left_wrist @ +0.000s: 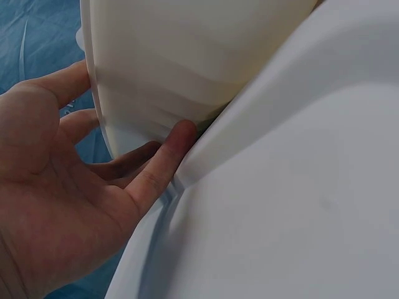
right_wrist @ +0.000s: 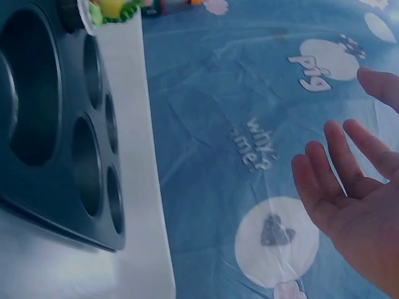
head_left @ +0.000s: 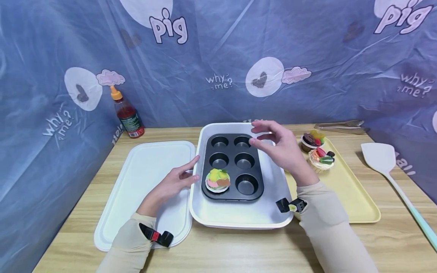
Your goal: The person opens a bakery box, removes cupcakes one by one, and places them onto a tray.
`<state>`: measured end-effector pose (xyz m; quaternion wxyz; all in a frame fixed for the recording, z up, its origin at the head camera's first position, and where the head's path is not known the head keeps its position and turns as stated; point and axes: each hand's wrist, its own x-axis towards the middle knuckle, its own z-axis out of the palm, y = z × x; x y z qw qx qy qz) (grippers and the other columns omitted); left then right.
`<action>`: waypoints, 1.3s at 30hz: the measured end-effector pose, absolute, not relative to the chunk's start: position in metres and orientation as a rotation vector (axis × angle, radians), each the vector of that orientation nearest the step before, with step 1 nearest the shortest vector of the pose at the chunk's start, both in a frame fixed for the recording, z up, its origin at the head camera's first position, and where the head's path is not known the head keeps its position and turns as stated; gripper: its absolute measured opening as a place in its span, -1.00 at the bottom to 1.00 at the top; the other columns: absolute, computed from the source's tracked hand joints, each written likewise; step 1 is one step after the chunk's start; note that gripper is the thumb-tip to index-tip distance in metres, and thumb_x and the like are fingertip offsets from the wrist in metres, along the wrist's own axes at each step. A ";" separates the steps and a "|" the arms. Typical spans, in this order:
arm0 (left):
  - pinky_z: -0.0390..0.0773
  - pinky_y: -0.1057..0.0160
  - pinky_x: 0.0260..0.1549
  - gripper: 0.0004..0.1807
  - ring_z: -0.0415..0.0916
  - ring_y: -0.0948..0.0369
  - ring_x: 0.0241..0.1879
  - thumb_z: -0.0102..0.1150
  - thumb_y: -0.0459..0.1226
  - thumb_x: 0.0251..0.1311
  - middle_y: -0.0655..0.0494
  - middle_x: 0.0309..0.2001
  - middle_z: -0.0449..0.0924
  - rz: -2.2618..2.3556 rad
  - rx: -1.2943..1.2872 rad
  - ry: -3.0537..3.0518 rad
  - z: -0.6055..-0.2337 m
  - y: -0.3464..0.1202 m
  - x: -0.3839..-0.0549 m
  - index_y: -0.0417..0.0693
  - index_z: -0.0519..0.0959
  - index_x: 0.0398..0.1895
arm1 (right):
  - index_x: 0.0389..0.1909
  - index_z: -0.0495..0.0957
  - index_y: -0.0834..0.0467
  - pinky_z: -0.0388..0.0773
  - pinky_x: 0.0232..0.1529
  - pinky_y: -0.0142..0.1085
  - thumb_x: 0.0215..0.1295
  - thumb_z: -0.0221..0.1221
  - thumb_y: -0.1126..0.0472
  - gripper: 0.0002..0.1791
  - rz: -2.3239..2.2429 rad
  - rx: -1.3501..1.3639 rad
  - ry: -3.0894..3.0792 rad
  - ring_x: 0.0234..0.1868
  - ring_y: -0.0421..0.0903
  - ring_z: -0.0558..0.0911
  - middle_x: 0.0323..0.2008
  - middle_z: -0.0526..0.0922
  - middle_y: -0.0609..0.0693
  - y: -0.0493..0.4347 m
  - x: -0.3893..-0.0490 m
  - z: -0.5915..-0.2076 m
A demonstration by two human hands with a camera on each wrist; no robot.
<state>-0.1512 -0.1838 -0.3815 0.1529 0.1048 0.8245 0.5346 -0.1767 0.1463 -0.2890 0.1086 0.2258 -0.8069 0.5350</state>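
In the head view, a dark muffin pan [head_left: 233, 167] lies inside a deep white tray [head_left: 232, 218]. A toy cupcake [head_left: 217, 180] with yellow, pink and brown topping sits in the pan's front left cup; the other cups hold nothing. My left hand [head_left: 172, 184] is at the tray's left side, thumb and index finger at the rim. In the left wrist view its relaxed fingers [left_wrist: 165, 159] touch the tray's outer wall [left_wrist: 168, 62]. Above the tray's back right part, my right hand [head_left: 281, 146] hovers with fingers spread and slightly bent, holding nothing.
A white board [head_left: 146, 178] lies left, under my left forearm. The yellow tray [head_left: 355, 201] on the right bears a chocolate cupcake [head_left: 311, 140] and a cream cupcake [head_left: 321, 160]. Beyond are tongs [head_left: 341, 127], a white spatula [head_left: 380, 157] and a sauce bottle [head_left: 129, 115].
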 end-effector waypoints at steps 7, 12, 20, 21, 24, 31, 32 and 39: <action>0.61 0.14 0.05 -0.25 0.58 0.05 0.12 0.17 -0.12 0.43 -0.13 0.50 0.29 1.528 0.302 2.372 -0.380 -0.184 -0.150 0.25 0.10 0.60 | 0.22 0.55 0.14 0.60 0.08 -0.36 0.27 0.38 0.23 -0.51 1.567 0.697 -2.477 0.01 0.01 0.67 0.08 0.65 0.11 0.129 -0.177 -0.299; 0.60 0.26 -0.05 -0.24 0.60 0.08 0.07 0.18 -0.12 0.42 -0.18 0.42 0.39 1.546 0.318 2.361 -0.380 -0.183 -0.152 0.22 0.10 0.60 | 0.21 0.55 0.15 0.62 0.09 -0.21 0.26 0.38 0.24 -0.51 1.559 0.750 -2.507 0.02 0.08 0.68 0.08 0.64 0.10 0.120 -0.177 -0.303; 0.59 0.30 -0.08 -0.25 0.61 0.09 0.04 0.17 -0.14 0.43 -0.25 0.38 0.42 1.570 0.331 2.341 -0.381 -0.184 -0.152 0.17 0.11 0.60 | 0.14 0.58 0.20 0.60 0.10 0.03 0.24 0.38 0.29 -0.56 1.550 0.819 -2.500 -0.02 0.09 0.67 0.01 0.67 0.13 0.112 -0.175 -0.310; 0.59 0.29 -0.09 -0.26 0.62 0.09 0.02 0.16 -0.15 0.43 -0.27 0.36 0.43 1.572 0.331 2.339 -0.380 -0.184 -0.152 0.16 0.11 0.60 | 0.14 0.58 0.20 0.60 0.09 0.03 0.23 0.39 0.30 -0.56 1.543 0.832 -2.501 -0.02 0.09 0.68 0.00 0.68 0.14 0.110 -0.175 -0.311; 0.60 0.28 -0.09 -0.27 0.62 0.10 -0.01 0.16 -0.16 0.43 -0.31 0.32 0.47 1.579 0.315 2.335 -0.380 -0.183 -0.151 0.14 0.12 0.59 | 0.11 0.60 0.20 0.63 0.07 -0.02 0.21 0.41 0.28 -0.57 1.508 0.845 -2.507 0.01 0.06 0.67 0.01 0.69 0.11 0.106 -0.173 -0.314; 0.63 0.21 -0.04 -0.27 0.61 0.07 0.06 0.17 -0.16 0.43 -0.25 0.43 0.34 1.587 0.297 2.331 -0.381 -0.182 -0.151 0.17 0.12 0.59 | 0.14 0.58 0.21 0.63 0.10 -0.05 0.19 0.43 0.25 -0.52 1.529 0.814 -2.552 0.04 0.08 0.67 0.15 0.62 0.13 0.101 -0.168 -0.321; 0.63 0.20 -0.05 -0.27 0.61 0.06 0.06 0.17 -0.16 0.43 -0.26 0.43 0.35 1.592 0.294 2.329 -0.381 -0.182 -0.151 0.17 0.13 0.59 | 0.15 0.58 0.21 0.63 0.10 -0.05 0.20 0.42 0.25 -0.51 1.538 0.810 -2.564 0.04 0.10 0.67 0.16 0.61 0.13 0.101 -0.167 -0.322; 0.62 0.27 -0.10 -0.27 0.61 0.12 0.00 0.19 -0.16 0.42 -0.29 0.37 0.41 1.611 0.281 2.317 -0.382 -0.183 -0.152 0.19 0.14 0.59 | 0.15 0.58 0.20 0.62 0.11 -0.04 0.19 0.44 0.23 -0.50 1.515 0.828 -2.627 0.10 0.13 0.61 0.15 0.61 0.14 0.097 -0.164 -0.331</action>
